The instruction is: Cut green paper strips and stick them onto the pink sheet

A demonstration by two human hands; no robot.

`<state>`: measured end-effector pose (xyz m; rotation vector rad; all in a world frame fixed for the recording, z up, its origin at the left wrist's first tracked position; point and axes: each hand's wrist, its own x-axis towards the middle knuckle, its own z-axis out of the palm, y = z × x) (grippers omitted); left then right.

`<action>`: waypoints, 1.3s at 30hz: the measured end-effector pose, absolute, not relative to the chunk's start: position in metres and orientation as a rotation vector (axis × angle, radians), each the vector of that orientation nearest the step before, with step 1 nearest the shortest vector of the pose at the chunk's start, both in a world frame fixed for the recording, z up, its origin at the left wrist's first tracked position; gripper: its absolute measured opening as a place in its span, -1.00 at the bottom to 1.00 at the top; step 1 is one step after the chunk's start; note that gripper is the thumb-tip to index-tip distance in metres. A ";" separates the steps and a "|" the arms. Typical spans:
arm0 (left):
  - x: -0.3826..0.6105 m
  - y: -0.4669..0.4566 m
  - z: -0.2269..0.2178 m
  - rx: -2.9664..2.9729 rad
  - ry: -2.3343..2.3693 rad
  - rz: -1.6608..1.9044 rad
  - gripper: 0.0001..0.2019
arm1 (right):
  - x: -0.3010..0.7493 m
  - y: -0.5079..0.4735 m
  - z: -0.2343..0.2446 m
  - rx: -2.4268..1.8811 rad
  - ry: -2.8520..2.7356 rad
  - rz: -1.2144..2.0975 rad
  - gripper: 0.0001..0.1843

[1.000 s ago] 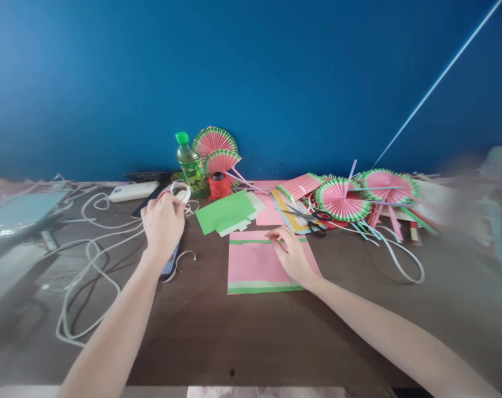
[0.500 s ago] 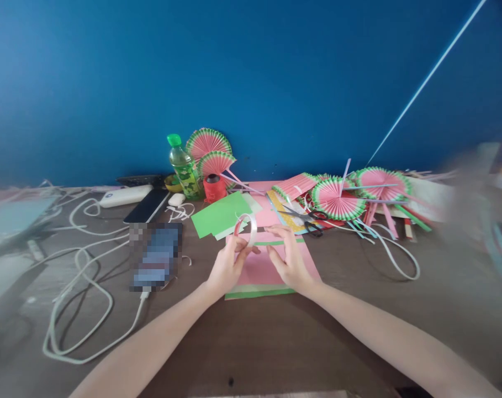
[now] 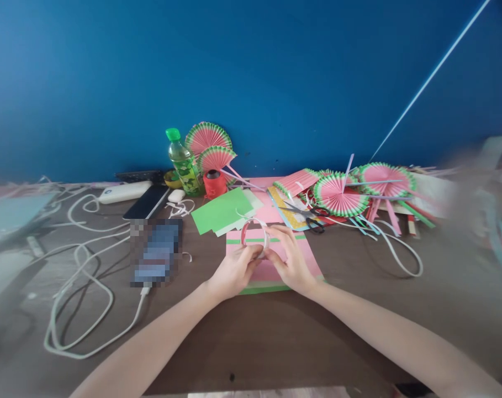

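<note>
At frame centre, your left hand [image 3: 231, 272] grips the tape [image 3: 265, 240] over pink paper [image 3: 270, 272]. Your right hand [image 3: 294, 268] meets it, grip unclear.

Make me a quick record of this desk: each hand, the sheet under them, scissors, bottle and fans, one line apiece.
Left hand: holds a white tape roll
Right hand: fingers at the roll's right side; grip unclear
Sheet: pink paper with green bands, beneath both hands
Scissors: black-handled, lying beyond the right hand
Bottle: green-capped, upright, near the blue wall
Fans: pink, green-edged paper fans, at back left and right
</note>
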<state>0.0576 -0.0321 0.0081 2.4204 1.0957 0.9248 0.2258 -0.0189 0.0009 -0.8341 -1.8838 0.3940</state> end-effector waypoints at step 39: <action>0.091 -0.018 0.070 1.575 0.968 0.988 -0.90 | 0.239 -0.008 0.064 -0.799 -1.637 0.609 -0.92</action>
